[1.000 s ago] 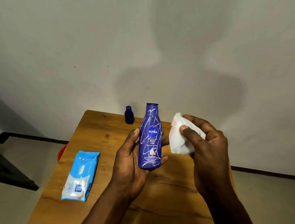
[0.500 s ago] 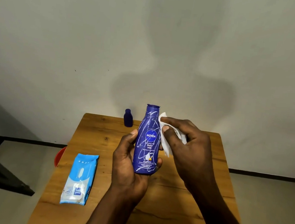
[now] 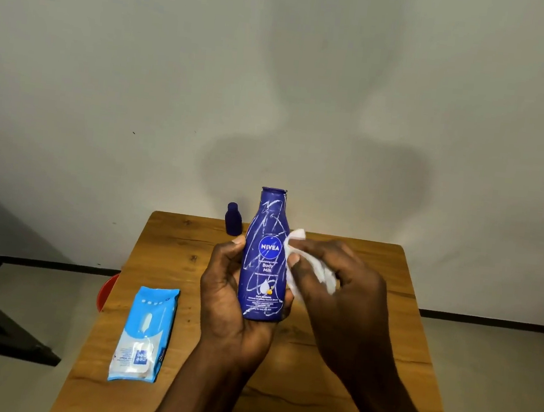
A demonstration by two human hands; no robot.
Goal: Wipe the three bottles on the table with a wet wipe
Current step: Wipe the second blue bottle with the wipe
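Bottle: Nivea body milk bottle (image 3: 266, 256), upright, centre frame.
Left hand (image 3: 230, 289): wrapped round its base.
Right hand (image 3: 340, 281): pinching wet wipe (image 3: 297, 242) against bottle's right flank.

looks like a plain room in a home, sparsely furnished. small wooden table (image 3: 391, 280) pushed against a bare, pale painted wall (image 3: 112, 52), with dark skirting along a light floor (image 3: 18, 278). household toiletries on hand: a blue body-milk bottle (image 3: 266, 256), a small dark blue bottle (image 3: 232, 218) by the wall, a pack of wet wipes (image 3: 144, 330). edge of something red (image 3: 106, 292) past the table's left side, unclear what.
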